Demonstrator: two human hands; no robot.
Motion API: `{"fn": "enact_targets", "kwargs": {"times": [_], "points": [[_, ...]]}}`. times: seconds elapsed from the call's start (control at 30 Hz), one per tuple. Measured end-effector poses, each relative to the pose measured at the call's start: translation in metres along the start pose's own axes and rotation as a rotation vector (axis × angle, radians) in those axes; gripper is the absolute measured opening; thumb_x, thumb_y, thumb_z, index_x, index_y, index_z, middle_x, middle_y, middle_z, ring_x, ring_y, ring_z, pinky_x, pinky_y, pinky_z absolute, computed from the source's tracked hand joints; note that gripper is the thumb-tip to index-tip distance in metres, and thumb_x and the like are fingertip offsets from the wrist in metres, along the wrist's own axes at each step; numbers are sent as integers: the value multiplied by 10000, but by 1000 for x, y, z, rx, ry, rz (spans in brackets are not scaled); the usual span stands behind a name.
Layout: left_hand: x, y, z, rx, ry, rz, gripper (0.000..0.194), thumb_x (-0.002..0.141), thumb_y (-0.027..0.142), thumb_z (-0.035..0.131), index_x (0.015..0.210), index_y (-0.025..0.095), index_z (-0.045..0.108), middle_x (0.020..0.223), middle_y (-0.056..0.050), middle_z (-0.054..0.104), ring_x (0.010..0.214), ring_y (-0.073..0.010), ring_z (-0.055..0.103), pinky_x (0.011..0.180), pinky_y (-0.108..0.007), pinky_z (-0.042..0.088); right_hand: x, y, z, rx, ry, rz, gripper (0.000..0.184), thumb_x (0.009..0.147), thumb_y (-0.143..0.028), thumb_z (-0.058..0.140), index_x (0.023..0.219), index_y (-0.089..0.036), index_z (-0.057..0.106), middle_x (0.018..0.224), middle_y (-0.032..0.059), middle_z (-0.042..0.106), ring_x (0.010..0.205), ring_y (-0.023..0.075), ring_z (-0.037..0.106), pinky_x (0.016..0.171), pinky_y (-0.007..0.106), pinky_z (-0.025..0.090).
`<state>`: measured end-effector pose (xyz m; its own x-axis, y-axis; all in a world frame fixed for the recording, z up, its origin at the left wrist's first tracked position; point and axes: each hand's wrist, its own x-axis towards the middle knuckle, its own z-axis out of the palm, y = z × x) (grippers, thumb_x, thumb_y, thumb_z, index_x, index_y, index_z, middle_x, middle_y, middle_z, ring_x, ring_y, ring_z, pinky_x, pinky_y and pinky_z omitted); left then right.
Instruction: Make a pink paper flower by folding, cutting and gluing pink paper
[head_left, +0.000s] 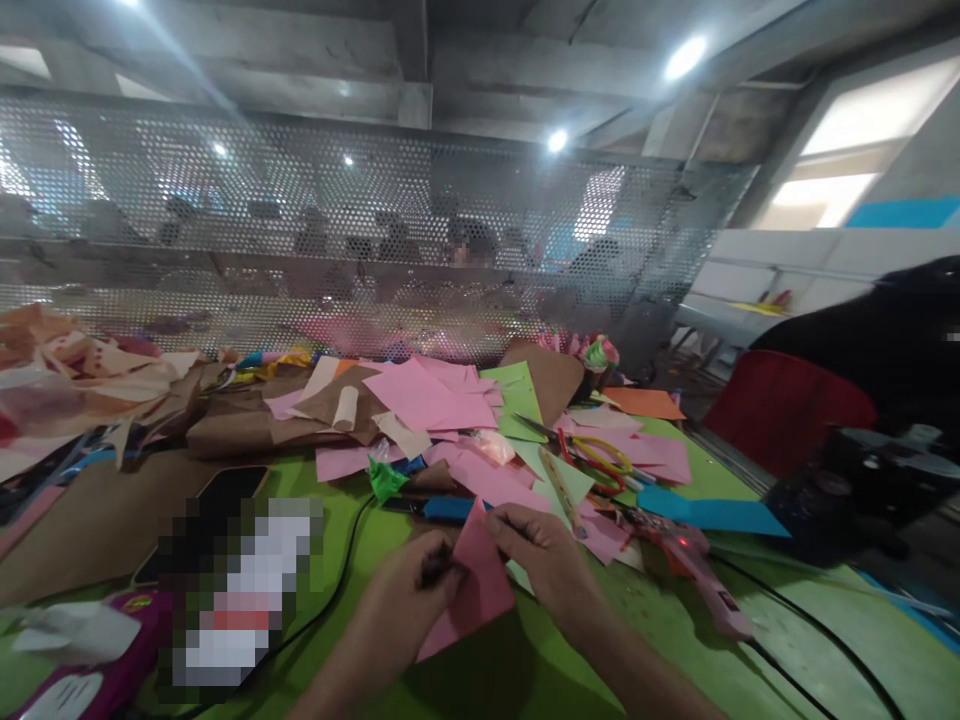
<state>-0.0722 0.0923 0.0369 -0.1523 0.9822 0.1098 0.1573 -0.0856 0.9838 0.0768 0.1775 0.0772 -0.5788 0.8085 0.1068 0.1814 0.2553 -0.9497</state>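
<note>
A folded pink paper piece (484, 578) is held up between my two hands, above the green tabletop. My left hand (420, 580) pinches its left side, fingers curled. At the upper right edge of the paper, my right hand (529, 540) has thumb and fingers closed on it. Just behind the paper lies a dark and blue flat object (446, 510), partly hidden. To the right are a pink glue gun (705, 575) with a small red light, scissors (600, 455) with red and yellow handles, and a thin wooden-looking stick (559, 480).
Pink sheets (431, 395), a light green sheet (517, 395) and brown paper (112, 510) are heaped ahead and left. A phone (217, 510) lies at left. Black cables (349, 550) cross the table. A perforated metal screen (337, 240) stands behind; a red chair (791, 405) is at right.
</note>
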Motion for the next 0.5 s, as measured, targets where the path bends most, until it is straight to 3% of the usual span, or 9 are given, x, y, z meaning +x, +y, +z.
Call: {"fn": "enact_targets", "kwargs": {"times": [0.13, 0.33, 0.4, 0.5], "points": [[2, 6, -2, -192, 33, -61, 129, 772, 286, 604, 836, 182, 646, 822, -41, 706, 815, -224, 640, 745, -306, 465, 1, 1, -2, -33, -84, 3, 302, 768, -463, 666, 709, -171, 616, 638, -29, 522, 598, 125, 438, 548, 239, 325], [5, 4, -3, -232, 91, -77, 175, 791, 344, 639, 816, 171, 623, 795, -47, 695, 786, -217, 636, 731, -314, 464, 1, 5, 0, -58, -107, 28, 317, 775, -470, 648, 670, -183, 565, 609, -37, 476, 578, 119, 404, 532, 241, 293], [5, 1, -2, -252, 118, -85, 215, 793, 375, 654, 851, 171, 617, 805, -48, 694, 787, -213, 635, 738, -313, 464, 1, 5, 0, -82, -84, 20, 311, 759, -451, 663, 648, -186, 545, 596, -43, 460, 571, 117, 392, 525, 240, 283], [3, -3, 0, -300, 53, -84, 315, 766, 405, 697, 953, 164, 621, 874, -58, 701, 839, -211, 633, 778, -314, 464, 4, 7, -3, -71, 12, 9, 330, 743, -429, 661, 593, -197, 480, 566, -59, 394, 544, 109, 352, 510, 240, 268]]}}
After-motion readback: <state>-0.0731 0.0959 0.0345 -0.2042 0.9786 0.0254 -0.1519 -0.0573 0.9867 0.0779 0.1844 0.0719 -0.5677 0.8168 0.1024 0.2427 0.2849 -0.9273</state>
